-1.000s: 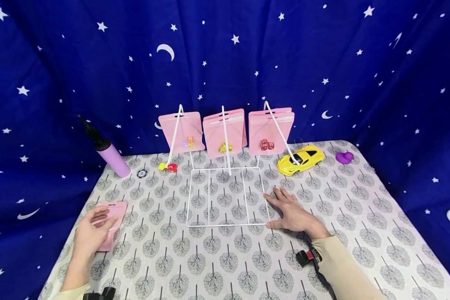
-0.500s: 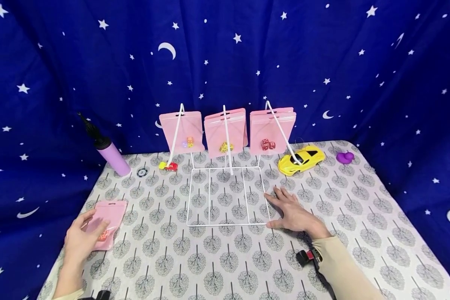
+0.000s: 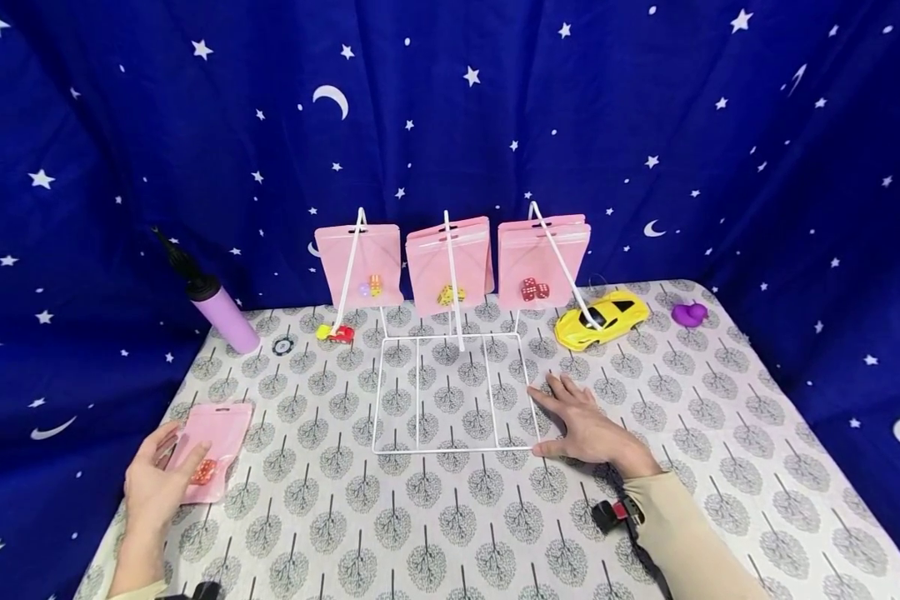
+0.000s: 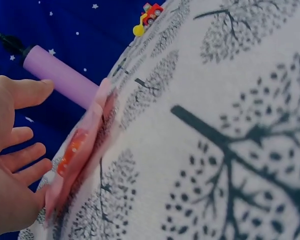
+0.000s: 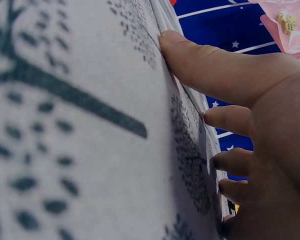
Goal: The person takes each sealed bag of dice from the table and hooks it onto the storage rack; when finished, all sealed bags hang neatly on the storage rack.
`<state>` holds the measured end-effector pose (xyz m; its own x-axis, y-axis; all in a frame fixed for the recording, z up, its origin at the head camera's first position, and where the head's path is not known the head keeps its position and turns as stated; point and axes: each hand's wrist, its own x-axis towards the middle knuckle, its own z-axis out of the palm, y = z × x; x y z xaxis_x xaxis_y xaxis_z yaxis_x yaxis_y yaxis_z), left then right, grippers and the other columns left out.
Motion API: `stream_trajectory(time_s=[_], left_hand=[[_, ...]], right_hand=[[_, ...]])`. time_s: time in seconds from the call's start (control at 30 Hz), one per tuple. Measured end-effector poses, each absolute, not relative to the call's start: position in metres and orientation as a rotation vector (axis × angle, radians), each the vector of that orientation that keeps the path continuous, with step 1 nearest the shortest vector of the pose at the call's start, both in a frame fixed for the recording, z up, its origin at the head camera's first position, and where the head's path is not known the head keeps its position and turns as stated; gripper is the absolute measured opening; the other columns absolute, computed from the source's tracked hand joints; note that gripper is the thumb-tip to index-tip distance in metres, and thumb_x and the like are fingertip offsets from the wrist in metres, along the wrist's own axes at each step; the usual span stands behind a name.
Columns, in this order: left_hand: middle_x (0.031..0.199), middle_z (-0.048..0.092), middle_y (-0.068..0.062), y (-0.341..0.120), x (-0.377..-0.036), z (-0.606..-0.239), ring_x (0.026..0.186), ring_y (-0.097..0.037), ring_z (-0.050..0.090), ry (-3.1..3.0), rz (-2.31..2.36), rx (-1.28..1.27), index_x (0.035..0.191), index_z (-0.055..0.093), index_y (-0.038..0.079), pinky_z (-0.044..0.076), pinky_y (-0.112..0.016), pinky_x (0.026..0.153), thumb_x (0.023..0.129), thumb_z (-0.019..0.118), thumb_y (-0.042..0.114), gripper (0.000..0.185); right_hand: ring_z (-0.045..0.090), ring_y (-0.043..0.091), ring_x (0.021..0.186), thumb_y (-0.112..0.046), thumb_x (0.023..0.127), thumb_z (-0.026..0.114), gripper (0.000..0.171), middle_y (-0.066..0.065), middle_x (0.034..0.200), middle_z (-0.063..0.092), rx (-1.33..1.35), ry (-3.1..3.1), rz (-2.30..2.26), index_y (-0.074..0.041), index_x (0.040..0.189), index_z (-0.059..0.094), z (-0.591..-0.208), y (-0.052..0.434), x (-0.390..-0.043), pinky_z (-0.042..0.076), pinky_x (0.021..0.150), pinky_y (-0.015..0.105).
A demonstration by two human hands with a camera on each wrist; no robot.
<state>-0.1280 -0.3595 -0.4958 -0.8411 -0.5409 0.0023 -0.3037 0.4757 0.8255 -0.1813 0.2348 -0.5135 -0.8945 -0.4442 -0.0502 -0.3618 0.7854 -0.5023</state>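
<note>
Left grip: my left hand lies at about 8 o'clock on the bench, fingers loosely spread and only a little curled, resting against the near left edge of the pink pouch; I cannot tell whether any finger pinches it. The left wrist view shows the palm open beside the pouch's edge.
Pink pouch: flat on the tree-print cloth at 8 o'clock, with a small red-orange piece showing through it near my fingertips.
Right grip: my right hand lies palm down at about 4 o'clock, fingers straight and pressed flat, holding nothing. The thumb touches the near right corner of the white wire rack; the right wrist view shows the thumb against the wire.
Wire rack: its flat base sits at the middle of the bench and its uprights rise at 12 o'clock, carrying three hanging pink pouches with dice inside.
Around the rack: a yellow toy car at 1 o'clock, a purple toy beyond it at 2 o'clock, a small red and yellow toy at 11 o'clock, and a lilac hand pump leaning at 10 o'clock.
Backdrop: a dark blue curtain with white stars and moons.
</note>
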Motion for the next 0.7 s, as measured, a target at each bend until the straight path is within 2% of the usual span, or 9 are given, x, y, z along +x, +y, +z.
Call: stream_trajectory(time_s=[0.17, 0.27, 0.37, 0.47, 0.57, 0.63, 0.7], left_hand=[[0.133, 0.057, -0.010, -0.364, -0.128, -0.504, 0.117, -0.001, 0.051, -2.375, -1.345, 0.723, 0.142, 0.048, 0.008, 0.036, -0.003, 0.099, 0.087, 0.073, 0.019, 0.061], [0.132, 0.057, -0.008, -0.367, -0.129, -0.506, 0.110, 0.005, 0.050, -2.365, -1.334, 0.729, 0.141, 0.049, 0.007, 0.036, 0.001, 0.093, 0.087, 0.074, 0.020, 0.061], [0.135, 0.054, -0.013, -0.367, -0.130, -0.506, 0.107, 0.005, 0.049, -2.411, -1.297, 0.773, 0.143, 0.047, 0.008, 0.035, 0.002, 0.090, 0.087, 0.073, 0.021, 0.063], [0.139, 0.051, -0.016, -0.368, -0.131, -0.505, 0.114, -0.006, 0.050, -2.491, -1.250, 0.820, 0.146, 0.043, 0.009, 0.038, -0.008, 0.098, 0.087, 0.072, 0.023, 0.067], [0.143, 0.049, -0.020, -0.370, -0.131, -0.502, 0.125, -0.023, 0.048, -2.595, -1.196, 0.822, 0.149, 0.036, 0.006, 0.038, -0.030, 0.108, 0.088, 0.071, 0.025, 0.073], [0.144, 0.047, -0.022, -0.371, -0.132, -0.501, 0.130, -0.034, 0.045, -2.663, -1.160, 0.807, 0.150, 0.032, 0.002, 0.036, -0.043, 0.110, 0.088, 0.071, 0.026, 0.077], [0.144, 0.045, -0.027, -0.371, -0.132, -0.499, 0.131, -0.040, 0.043, -2.716, -1.142, 0.774, 0.150, 0.029, -0.003, 0.034, -0.050, 0.110, 0.088, 0.071, 0.024, 0.079]], right_hand=[[0.008, 0.055, 0.143, -0.048, 0.075, 0.078, 0.093, 0.032, 0.156, 0.016, -0.673, 2.826, -0.753, -0.010, 0.150, 0.037, -0.513, 0.234, -0.181, 0.007, 0.110, 0.075], [0.008, 0.054, 0.144, -0.047, 0.075, 0.078, 0.094, 0.031, 0.157, 0.015, -0.661, 2.820, -0.754, -0.011, 0.150, 0.037, -0.512, 0.234, -0.180, 0.006, 0.111, 0.074], [0.007, 0.053, 0.144, -0.046, 0.075, 0.079, 0.094, 0.030, 0.158, 0.014, -0.651, 2.815, -0.747, -0.011, 0.151, 0.036, -0.511, 0.234, -0.180, 0.006, 0.112, 0.073], [0.006, 0.052, 0.144, -0.046, 0.075, 0.079, 0.094, 0.030, 0.158, 0.014, -0.645, 2.812, -0.741, -0.012, 0.151, 0.036, -0.511, 0.234, -0.180, 0.005, 0.112, 0.072], [0.006, 0.052, 0.145, -0.046, 0.075, 0.079, 0.094, 0.030, 0.158, 0.014, -0.640, 2.810, -0.738, -0.012, 0.151, 0.035, -0.511, 0.234, -0.181, 0.005, 0.113, 0.072], [0.006, 0.053, 0.144, -0.046, 0.075, 0.079, 0.094, 0.030, 0.158, 0.014, -0.641, 2.812, -0.736, -0.012, 0.151, 0.036, -0.511, 0.234, -0.181, 0.005, 0.112, 0.073], [0.005, 0.052, 0.145, -0.046, 0.075, 0.079, 0.094, 0.030, 0.158, 0.013, -0.637, 2.809, -0.739, -0.012, 0.151, 0.035, -0.512, 0.234, -0.182, 0.005, 0.112, 0.072]])
